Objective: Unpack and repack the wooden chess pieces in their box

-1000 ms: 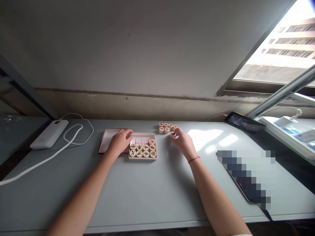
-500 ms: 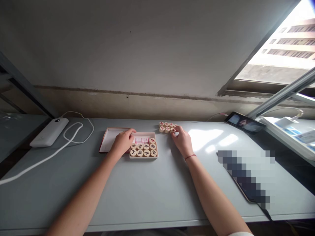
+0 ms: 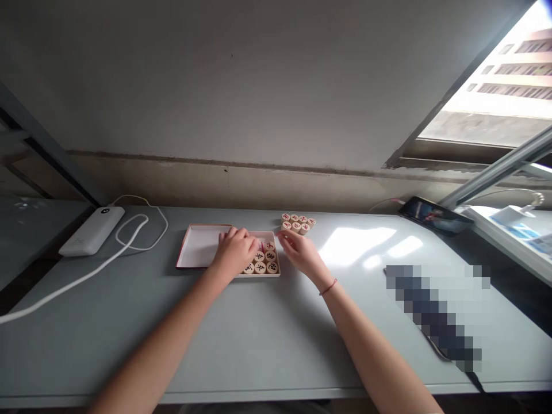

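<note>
The white box (image 3: 278, 270) holds several round wooden pieces (image 3: 259, 268) with dark characters, over a slip with red lines. My left hand (image 3: 235, 250) is over the box's left part, fingers bent and close together; whether they hold a piece is hidden. By the box's upper right edge, my right hand (image 3: 302, 253) has thumb and forefinger pinched, and what is between them is too small to make out. Several pieces with red characters (image 3: 296, 226) stand in two rows behind my right hand. The lid (image 3: 200, 247) lies left of the box, inside up.
A white power bank (image 3: 92, 232) with a white cable (image 3: 86, 277) is at the left. A lit phone (image 3: 435, 215) leans at the back right. A dark, pixelated object (image 3: 431, 313) lies at the right. The wall runs behind the table (image 3: 267, 333).
My left hand has moved right, over the box pieces. My right hand has come left from the red-character pieces to the box's edge. The view has shifted slightly.
</note>
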Demonstrator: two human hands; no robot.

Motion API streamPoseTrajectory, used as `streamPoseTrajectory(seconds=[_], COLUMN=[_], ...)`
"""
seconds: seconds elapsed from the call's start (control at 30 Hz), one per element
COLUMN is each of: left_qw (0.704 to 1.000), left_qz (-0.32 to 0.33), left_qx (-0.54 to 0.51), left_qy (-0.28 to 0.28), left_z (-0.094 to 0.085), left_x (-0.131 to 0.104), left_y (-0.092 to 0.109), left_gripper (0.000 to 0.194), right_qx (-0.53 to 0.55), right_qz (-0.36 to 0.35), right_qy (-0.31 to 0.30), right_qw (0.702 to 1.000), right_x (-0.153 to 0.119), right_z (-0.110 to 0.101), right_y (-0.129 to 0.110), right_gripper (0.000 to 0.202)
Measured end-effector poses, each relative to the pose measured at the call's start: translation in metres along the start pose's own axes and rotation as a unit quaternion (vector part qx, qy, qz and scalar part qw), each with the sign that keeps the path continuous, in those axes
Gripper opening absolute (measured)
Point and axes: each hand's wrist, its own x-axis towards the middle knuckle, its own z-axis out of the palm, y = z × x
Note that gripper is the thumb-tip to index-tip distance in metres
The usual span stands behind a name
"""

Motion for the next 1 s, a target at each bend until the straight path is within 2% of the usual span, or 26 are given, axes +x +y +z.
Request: streamPoseTrajectory(seconds=[0.07, 0.17, 0.37, 0.6, 0.83, 1.0], left_qw=[0.999, 0.998, 0.994, 0.985, 0.975, 0.941], left_qz=[0.012, 0.019, -0.014, -0.045, -0.046, -0.028], left_qx=[0.003, -0.006, -0.095, -0.154, -0.217, -0.337], left_qy=[-0.030, -0.053, -0.060, -0.062, -0.015, 0.020], left_z=[0.002, 0.006, 0.012, 0.008, 0.004, -0.001], left_x=[0.003, 0.007, 0.011, 0.013, 0.011, 0.007], left_y=[0.011, 0.021, 0.023, 0.025, 0.025, 0.021], left_gripper=[0.036, 0.037, 0.026, 0.017, 0.011, 0.013], right_qx=[0.012, 0.027, 0.046, 0.081, 0.123, 0.224], right_qz=[0.015, 0.025, 0.023, 0.021, 0.003, -0.011], right_qy=[-0.046, -0.063, -0.073, -0.083, -0.104, -0.133], right_qw=[0.999, 0.997, 0.996, 0.993, 0.987, 0.965], right_x=[-0.001, 0.000, 0.001, 0.004, 0.004, 0.004], right_z=[0.006, 0.009, 0.008, 0.010, 0.005, 0.002], right_y=[-0.004, -0.001, 0.001, 0.005, 0.007, 0.000], right_gripper=[0.028, 0.028, 0.024, 0.028, 0.026, 0.033])
